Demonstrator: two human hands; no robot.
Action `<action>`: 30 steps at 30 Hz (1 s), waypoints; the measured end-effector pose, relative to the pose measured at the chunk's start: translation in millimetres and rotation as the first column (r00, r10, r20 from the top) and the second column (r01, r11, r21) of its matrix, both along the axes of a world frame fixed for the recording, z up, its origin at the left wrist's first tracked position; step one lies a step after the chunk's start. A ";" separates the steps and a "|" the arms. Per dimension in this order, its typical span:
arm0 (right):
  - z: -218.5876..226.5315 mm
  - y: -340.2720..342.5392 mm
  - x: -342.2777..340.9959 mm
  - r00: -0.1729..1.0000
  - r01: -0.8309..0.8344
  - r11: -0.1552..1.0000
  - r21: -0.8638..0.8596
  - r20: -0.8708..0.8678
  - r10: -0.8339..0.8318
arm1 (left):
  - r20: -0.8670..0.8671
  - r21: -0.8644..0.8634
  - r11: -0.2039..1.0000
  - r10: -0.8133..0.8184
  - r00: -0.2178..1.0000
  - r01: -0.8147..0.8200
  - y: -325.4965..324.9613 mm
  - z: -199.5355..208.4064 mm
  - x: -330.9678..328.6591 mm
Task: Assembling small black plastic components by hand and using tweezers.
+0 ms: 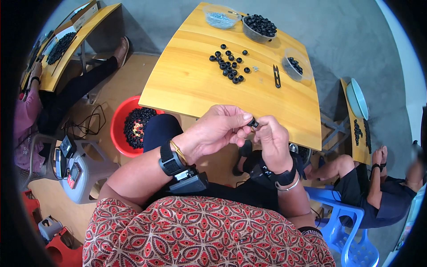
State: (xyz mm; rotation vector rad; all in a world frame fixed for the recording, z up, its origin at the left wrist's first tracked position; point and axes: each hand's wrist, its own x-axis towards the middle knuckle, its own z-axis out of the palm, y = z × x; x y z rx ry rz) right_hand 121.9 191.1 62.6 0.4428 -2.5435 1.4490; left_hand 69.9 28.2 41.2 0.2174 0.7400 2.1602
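- Black bead [252, 123] — between the two hands, above the near edge of the table, at the left hand's fingertips.
- Yellow wooden table [195, 84]: reaches away beyond both hands, its near edge just under them.
- Blue plastic chair [349, 209]: behind the right hand, out to its right, near a seated co-worker in dark clothes [393, 202].
- Grey plastic stool [89, 178]: well to the left of the left hand, with small black devices on top.
- Red basin [116, 133]: left of the left hand, holding many black beads, with something yellow and red among them too small to name.
- Left hand [222, 124]: thumb and fingers pinching the bead; a black strap at the wrist.
- Right hand [273, 140]: fingers curled in toward the bead from the other side; I cannot tell exactly what its fingertips grip.
- Three clear plastic tubs beyond the hands: a tub of bluish bits [208, 20] and a tub heaped with black beads [254, 35] at the far edge, a sparser bead tub [307, 73] ahead and right.
- Black thread snips [276, 76]: straight ahead of the right hand.
- Loose black beads [227, 65]: clustered ahead of the left hand — pale specks [255, 68] just beside them.
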 end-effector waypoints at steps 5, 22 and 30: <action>2.3 11.0 -3.1 0.995 -0.073 0.979 -0.191 0.051 0.084 | -0.021 0.041 0.996 -0.075 0.997 0.076 -1.0 0.1 -0.1; 8.3 -2.7 -5.6 0.946 -0.175 0.965 0.196 -0.240 0.220 | 0.022 0.069 0.987 -0.149 0.989 0.148 3.3 1.3 7.8; 2.6 -6.9 -5.4 0.954 -0.192 0.968 0.159 -0.199 0.222 | -0.002 0.050 0.992 -0.115 0.993 0.115 4.2 4.2 11.7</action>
